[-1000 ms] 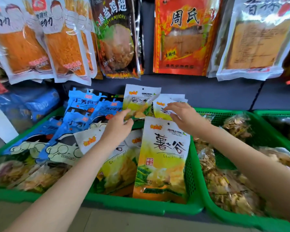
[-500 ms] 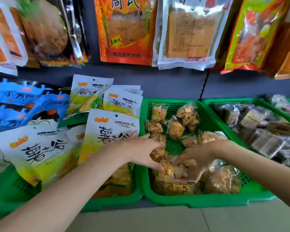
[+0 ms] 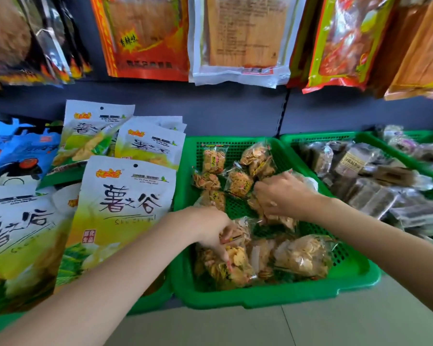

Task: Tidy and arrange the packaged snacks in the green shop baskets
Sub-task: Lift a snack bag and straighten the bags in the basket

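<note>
While your left hand [image 3: 210, 228] pinches a crinkly clear cracker packet [image 3: 231, 260] in the middle green mesh basket [image 3: 273, 295], your right hand [image 3: 283, 196] curls around another packet [image 3: 280, 218] there.

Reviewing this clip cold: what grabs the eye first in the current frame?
Both hands are in the middle green basket: the left hand grips a clear cracker pack at the front, the right hand holds another further back. To the left stand big white-and-yellow chip bags; red and orange packets hang above.
</note>
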